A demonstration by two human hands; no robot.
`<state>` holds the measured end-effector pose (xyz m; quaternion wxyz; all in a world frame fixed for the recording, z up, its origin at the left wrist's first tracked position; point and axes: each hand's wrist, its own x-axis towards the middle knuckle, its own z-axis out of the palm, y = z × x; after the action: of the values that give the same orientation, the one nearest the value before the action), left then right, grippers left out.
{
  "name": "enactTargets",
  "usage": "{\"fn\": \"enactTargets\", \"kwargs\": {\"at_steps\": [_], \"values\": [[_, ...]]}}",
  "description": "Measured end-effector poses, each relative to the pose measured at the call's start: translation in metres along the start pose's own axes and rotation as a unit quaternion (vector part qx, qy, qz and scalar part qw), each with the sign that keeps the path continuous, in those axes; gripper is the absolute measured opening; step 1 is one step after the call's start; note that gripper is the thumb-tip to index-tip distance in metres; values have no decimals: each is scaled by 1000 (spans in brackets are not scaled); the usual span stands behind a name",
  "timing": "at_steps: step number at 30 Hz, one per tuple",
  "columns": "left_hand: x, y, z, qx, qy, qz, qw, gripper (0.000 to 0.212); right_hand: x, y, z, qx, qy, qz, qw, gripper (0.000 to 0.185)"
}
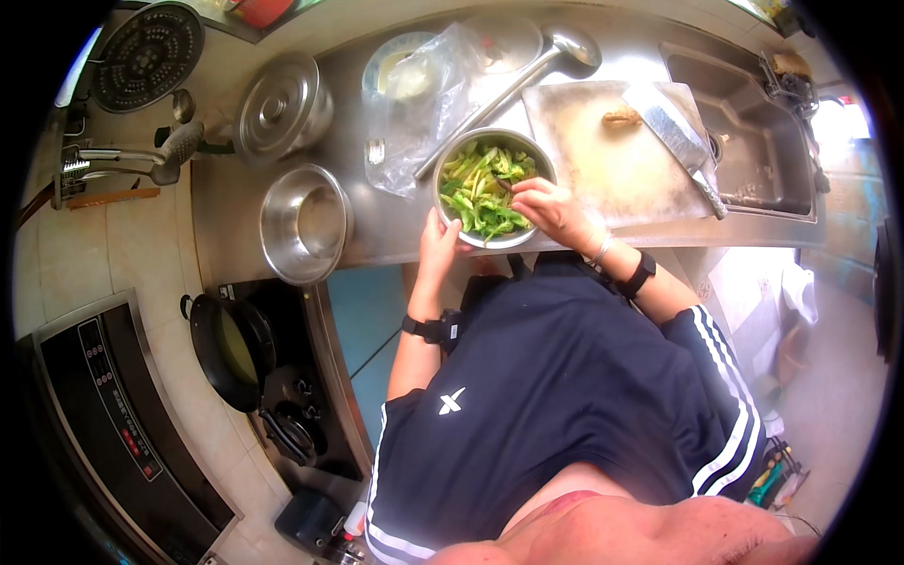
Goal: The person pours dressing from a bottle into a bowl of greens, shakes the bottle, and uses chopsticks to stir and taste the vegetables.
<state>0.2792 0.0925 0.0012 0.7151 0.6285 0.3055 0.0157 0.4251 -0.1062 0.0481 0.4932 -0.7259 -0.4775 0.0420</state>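
Observation:
A round metal bowl point(542, 152) full of cut leafy green vegetables point(484, 187) stands at the counter's front edge. My left hand point(439, 244) grips its lower left rim, thumb on the near side. Over the bowl's right side, my right hand point(547, 206) pinches a small dark piece among the greens; what it is cannot be made out. Right of the bowl lies a pale cutting board point(593, 155) with a knobbly brown piece, perhaps ginger root point(621, 117), and a cleaver point(667, 127) across its right part. A long-handled metal ladle point(494, 101) rests behind the bowl.
An empty metal bowl point(306, 224) and a lidded pot point(279, 106) stand left. A clear plastic bag point(402, 152) partly covers a plate point(378, 60) behind. The sink point(752, 134) is at the right. A black wok point(229, 346) sits on the gas stove point(318, 395), lower left.

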Motion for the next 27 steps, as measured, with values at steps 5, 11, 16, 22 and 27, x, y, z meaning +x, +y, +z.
{"fn": "enactTargets", "kwargs": {"at_steps": [5,11,16,22,27], "values": [[-1,-6,-6,-8,5,-5,1000,33,3,-15,-20,97,-10,29,995,7],[2,-5,-2,-32,4,-3,999,34,0,-34,-15,78,-102,-28,991,9],[6,-15,-12,-40,-12,2,999,43,-2,-16,1,44,8,-4,999,12],[2,-10,-13,-26,-38,-10,999,46,9,-8,-33,-37,32,6,999,13],[8,-5,-8,7,-46,-21,999,38,6,24,10,40,83,-72,993,19]]}}
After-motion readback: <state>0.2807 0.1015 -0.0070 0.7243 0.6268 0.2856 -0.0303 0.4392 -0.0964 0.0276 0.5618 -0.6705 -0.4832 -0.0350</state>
